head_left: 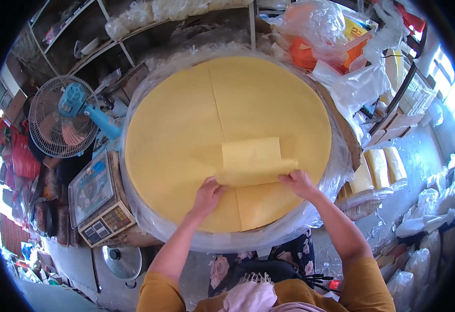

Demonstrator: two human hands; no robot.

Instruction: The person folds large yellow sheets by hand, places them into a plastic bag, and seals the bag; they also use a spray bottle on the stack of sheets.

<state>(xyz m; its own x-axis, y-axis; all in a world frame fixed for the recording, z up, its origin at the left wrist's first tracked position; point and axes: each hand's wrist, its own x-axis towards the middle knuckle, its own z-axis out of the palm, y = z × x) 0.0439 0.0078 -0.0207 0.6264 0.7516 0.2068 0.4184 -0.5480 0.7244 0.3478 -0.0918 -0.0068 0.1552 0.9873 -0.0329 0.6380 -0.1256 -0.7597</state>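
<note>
Folded sheet (252, 156): thin, smooth, matte yellow, roughly rectangular, its near edge curled. Located right of centre toward the near side of a broad, round yellow surface (170, 114) with a straight seam. Left hand (206, 196) and right hand (300, 185) pinch the curled edge's opposite ends. Crumpled clear plastic (227, 242) rings the surface. Beyond: blue fan (74, 106) and scale (105, 223), left; wrapped yellow bundles (377, 169), right. No obstruction between hands and sheet.

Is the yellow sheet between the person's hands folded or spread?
Folded, at least partly: the yellow sheet shows overlapping layers, their right edges offset, between the left hand and right hand.
</note>
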